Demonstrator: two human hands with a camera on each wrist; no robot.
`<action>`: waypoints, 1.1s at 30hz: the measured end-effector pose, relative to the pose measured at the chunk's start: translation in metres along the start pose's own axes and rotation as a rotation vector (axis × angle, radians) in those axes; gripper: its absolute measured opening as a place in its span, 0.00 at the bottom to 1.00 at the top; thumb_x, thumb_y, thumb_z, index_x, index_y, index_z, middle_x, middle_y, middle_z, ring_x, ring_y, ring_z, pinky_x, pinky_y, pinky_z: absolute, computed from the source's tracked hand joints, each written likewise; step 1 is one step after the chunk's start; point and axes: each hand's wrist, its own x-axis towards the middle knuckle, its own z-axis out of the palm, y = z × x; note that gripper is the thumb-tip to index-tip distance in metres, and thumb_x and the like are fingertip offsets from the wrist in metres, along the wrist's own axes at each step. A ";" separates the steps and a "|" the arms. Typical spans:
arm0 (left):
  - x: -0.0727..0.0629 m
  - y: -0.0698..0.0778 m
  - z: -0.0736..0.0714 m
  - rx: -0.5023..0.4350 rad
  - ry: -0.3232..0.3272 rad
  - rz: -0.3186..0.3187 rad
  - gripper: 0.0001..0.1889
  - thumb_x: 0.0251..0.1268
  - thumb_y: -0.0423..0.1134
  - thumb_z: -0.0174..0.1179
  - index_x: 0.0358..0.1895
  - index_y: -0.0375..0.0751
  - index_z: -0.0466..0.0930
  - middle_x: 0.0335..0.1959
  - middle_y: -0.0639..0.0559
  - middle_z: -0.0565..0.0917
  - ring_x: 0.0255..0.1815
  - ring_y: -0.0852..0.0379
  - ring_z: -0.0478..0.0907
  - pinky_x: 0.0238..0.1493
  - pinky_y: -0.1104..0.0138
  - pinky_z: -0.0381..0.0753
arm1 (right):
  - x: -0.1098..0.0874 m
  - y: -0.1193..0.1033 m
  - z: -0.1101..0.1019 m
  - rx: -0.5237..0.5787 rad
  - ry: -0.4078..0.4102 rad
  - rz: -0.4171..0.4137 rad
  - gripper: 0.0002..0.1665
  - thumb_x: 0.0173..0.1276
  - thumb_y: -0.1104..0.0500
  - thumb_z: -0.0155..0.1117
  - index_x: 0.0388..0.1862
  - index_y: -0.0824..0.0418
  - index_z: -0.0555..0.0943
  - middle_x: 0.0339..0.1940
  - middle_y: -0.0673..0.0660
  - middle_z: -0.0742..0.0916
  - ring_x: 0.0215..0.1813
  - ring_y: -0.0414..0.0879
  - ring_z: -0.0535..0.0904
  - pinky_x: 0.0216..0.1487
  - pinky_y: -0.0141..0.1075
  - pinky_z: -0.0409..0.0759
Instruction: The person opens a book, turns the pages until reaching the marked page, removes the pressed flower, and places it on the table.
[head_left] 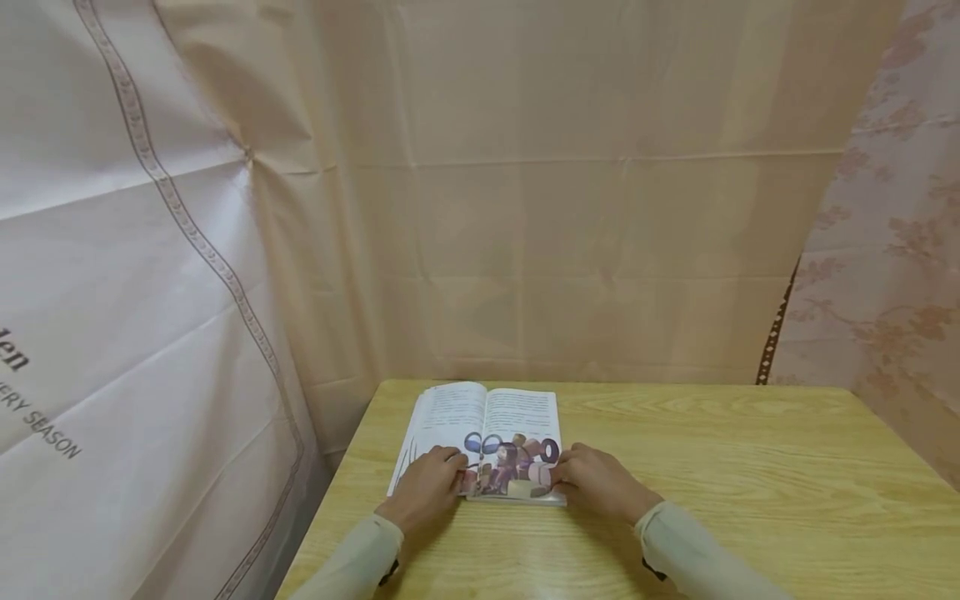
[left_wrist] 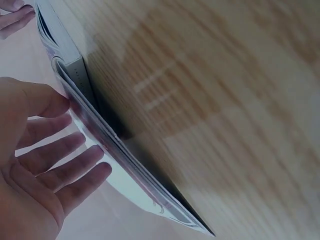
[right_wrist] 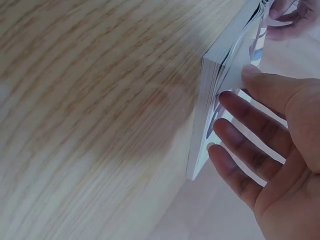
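Note:
An open book (head_left: 517,408) lies on the wooden table, text above and a colourful illustration along the bottom of its pages. My left hand (head_left: 429,485) rests on the lower left page. In the left wrist view, that hand's thumb touches the book's bottom edge (left_wrist: 107,130) and its loosely straight fingers lie over the page. At the lower right corner, my right hand (head_left: 600,481) pinches a slightly raised page (right_wrist: 234,70) between thumb and index finger. Its other fingers are at the side of the page stack (right_wrist: 202,110).
The wooden table (head_left: 712,467) extends to the right of the book. A beige cloth (head_left: 570,208) hangs behind it, a pale printed cloth (head_left: 112,292) on the left and a floral one (head_left: 885,275) on the right.

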 end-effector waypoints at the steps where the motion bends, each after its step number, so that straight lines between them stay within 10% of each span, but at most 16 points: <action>1: 0.000 0.001 0.000 -0.020 -0.024 -0.016 0.05 0.69 0.36 0.60 0.42 0.44 0.85 0.41 0.52 0.84 0.41 0.54 0.80 0.45 0.59 0.81 | 0.000 0.000 0.000 -0.003 0.002 -0.007 0.04 0.61 0.60 0.74 0.32 0.50 0.89 0.32 0.44 0.86 0.32 0.37 0.71 0.32 0.31 0.73; 10: 0.000 0.006 -0.001 -0.024 -0.166 -0.105 0.16 0.73 0.50 0.55 0.53 0.47 0.84 0.48 0.53 0.83 0.44 0.54 0.78 0.46 0.58 0.81 | 0.001 0.002 0.003 -0.046 0.009 -0.003 0.05 0.58 0.60 0.75 0.34 0.51 0.91 0.30 0.41 0.86 0.30 0.35 0.67 0.30 0.28 0.70; 19: 0.003 0.005 -0.002 -0.069 -0.177 -0.035 0.14 0.73 0.48 0.57 0.50 0.45 0.84 0.54 0.51 0.82 0.58 0.54 0.75 0.61 0.58 0.75 | 0.003 0.002 0.001 -0.071 0.067 0.000 0.05 0.57 0.61 0.77 0.32 0.51 0.91 0.29 0.41 0.85 0.29 0.35 0.67 0.28 0.27 0.70; 25: 0.005 0.009 0.000 -0.040 -0.163 0.045 0.16 0.71 0.56 0.57 0.43 0.48 0.84 0.47 0.56 0.83 0.52 0.57 0.76 0.58 0.62 0.76 | 0.008 -0.002 -0.007 -0.109 0.198 -0.007 0.04 0.56 0.59 0.78 0.29 0.50 0.89 0.28 0.40 0.84 0.29 0.35 0.67 0.27 0.26 0.71; 33: 0.007 0.018 0.003 0.025 -0.155 -0.039 0.21 0.67 0.67 0.55 0.30 0.55 0.78 0.36 0.61 0.81 0.42 0.58 0.76 0.45 0.64 0.78 | 0.021 -0.012 -0.020 -0.092 0.398 -0.112 0.09 0.55 0.57 0.79 0.32 0.47 0.86 0.34 0.40 0.85 0.35 0.36 0.73 0.32 0.29 0.75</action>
